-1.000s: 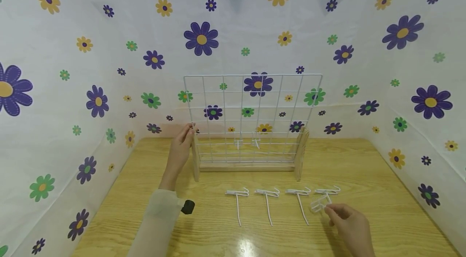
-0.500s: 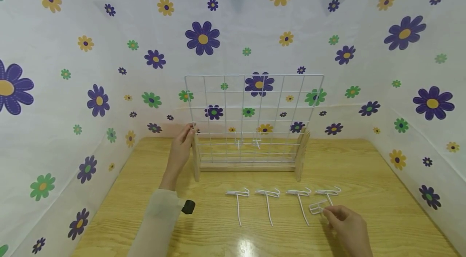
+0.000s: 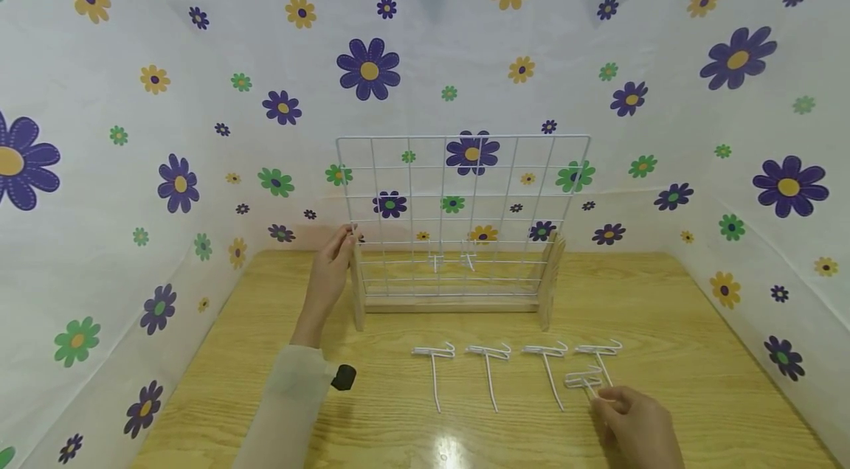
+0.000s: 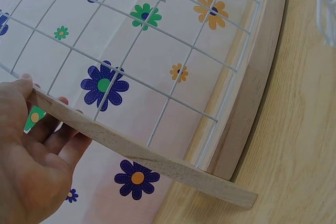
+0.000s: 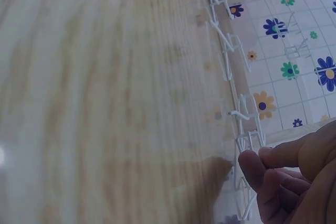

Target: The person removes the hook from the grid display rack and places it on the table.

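Observation:
A white wire grid panel [image 3: 462, 137] stands upright in a wooden frame, whose left side post [image 3: 358, 292] my left hand [image 3: 330, 262] grips. In the left wrist view the thumb lies on the post's edge and the fingers [image 4: 73, 142] curl round behind. My right hand [image 3: 637, 421] pinches a white wire hook [image 3: 582, 380] by its prong, between thumb and index finger. Its looped back end points away, close in front of the rightmost hook [image 3: 598, 349] on the table. Two more hooks, one left [image 3: 434, 259] and one right [image 3: 468, 259], hang low on the grid.
Several white wire hooks lie in a row before the frame, among them the leftmost hook [image 3: 434, 384] and its neighbour [image 3: 490, 384]. A wooden crossbar [image 3: 451, 304] joins the posts. Flower-printed cloth [image 3: 285, 63] encloses the wood-grain table [image 3: 265, 307] at back and sides.
The held hook has turned in my right fingers, so its looped end now lies sideways with the prong towards me. The right hand has shifted slightly nearer; the left stays on the post.

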`<state>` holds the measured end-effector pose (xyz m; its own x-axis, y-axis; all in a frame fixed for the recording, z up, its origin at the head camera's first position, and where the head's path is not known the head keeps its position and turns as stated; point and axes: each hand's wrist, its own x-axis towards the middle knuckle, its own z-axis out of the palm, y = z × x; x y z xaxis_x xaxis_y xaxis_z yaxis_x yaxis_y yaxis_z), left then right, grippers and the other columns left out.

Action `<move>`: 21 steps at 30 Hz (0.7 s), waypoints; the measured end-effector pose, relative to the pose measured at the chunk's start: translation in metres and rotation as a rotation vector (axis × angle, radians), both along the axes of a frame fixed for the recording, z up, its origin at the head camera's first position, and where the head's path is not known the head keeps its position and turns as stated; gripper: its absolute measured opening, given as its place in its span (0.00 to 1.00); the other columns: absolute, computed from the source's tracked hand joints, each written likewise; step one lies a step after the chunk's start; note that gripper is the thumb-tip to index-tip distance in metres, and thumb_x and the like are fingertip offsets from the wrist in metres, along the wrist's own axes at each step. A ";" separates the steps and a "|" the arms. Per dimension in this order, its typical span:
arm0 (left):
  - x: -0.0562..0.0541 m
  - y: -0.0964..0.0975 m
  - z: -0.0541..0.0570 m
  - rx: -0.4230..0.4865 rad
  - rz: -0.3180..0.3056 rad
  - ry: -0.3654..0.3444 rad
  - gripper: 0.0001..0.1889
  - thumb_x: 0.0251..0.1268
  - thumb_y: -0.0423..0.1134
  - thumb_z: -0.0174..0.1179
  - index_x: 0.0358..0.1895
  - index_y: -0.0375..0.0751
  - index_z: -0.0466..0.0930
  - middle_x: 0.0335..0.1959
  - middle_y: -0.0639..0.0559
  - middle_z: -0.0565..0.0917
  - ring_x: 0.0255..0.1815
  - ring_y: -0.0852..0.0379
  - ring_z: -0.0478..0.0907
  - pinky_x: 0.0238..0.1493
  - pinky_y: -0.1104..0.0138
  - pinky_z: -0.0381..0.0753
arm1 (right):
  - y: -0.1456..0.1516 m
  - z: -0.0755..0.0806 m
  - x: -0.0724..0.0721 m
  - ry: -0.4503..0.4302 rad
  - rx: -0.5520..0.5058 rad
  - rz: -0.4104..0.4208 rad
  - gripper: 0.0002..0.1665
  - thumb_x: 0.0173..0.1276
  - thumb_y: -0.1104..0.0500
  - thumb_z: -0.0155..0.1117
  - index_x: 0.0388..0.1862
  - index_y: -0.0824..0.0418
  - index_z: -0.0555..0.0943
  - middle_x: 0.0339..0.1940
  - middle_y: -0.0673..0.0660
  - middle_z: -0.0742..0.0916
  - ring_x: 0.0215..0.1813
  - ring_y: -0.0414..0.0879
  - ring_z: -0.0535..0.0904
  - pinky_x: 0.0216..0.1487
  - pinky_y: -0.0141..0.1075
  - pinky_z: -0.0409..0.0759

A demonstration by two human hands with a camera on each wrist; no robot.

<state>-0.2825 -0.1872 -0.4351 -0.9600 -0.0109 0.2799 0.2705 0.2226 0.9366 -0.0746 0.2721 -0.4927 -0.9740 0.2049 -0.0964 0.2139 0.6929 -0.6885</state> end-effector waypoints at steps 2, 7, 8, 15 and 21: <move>0.000 0.000 0.000 -0.001 0.000 -0.001 0.29 0.84 0.54 0.47 0.78 0.44 0.66 0.74 0.43 0.73 0.73 0.44 0.71 0.71 0.53 0.74 | 0.000 -0.001 0.000 -0.015 0.003 -0.001 0.18 0.75 0.60 0.65 0.52 0.76 0.82 0.22 0.52 0.88 0.23 0.44 0.83 0.58 0.71 0.76; 0.000 0.001 0.000 -0.007 0.002 0.000 0.29 0.84 0.54 0.48 0.78 0.43 0.66 0.74 0.44 0.73 0.74 0.44 0.70 0.71 0.54 0.74 | 0.000 -0.002 0.000 -0.005 0.024 0.008 0.13 0.72 0.60 0.67 0.43 0.72 0.85 0.25 0.53 0.89 0.26 0.45 0.83 0.43 0.50 0.87; 0.000 0.001 0.001 -0.006 0.001 0.003 0.29 0.84 0.54 0.48 0.78 0.43 0.66 0.74 0.44 0.73 0.74 0.44 0.70 0.71 0.54 0.74 | 0.000 -0.003 0.000 -0.002 0.034 0.011 0.13 0.72 0.60 0.68 0.42 0.71 0.86 0.26 0.53 0.90 0.27 0.46 0.84 0.39 0.45 0.87; 0.001 0.000 0.002 0.002 -0.003 0.009 0.29 0.84 0.53 0.48 0.78 0.43 0.67 0.74 0.44 0.73 0.74 0.44 0.69 0.71 0.53 0.75 | 0.006 -0.004 0.001 -0.020 0.142 0.046 0.18 0.71 0.53 0.70 0.39 0.69 0.86 0.29 0.55 0.90 0.33 0.54 0.87 0.37 0.52 0.88; 0.001 0.000 0.001 -0.013 0.009 0.010 0.29 0.84 0.54 0.49 0.78 0.43 0.67 0.74 0.44 0.73 0.74 0.44 0.70 0.71 0.53 0.75 | 0.007 -0.006 0.002 -0.039 0.146 0.062 0.18 0.71 0.51 0.70 0.37 0.67 0.86 0.28 0.53 0.89 0.32 0.53 0.86 0.35 0.52 0.88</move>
<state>-0.2814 -0.1871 -0.4346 -0.9569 -0.0161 0.2901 0.2781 0.2377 0.9307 -0.0729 0.2792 -0.4984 -0.9814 0.1588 -0.1077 0.1919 0.7979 -0.5715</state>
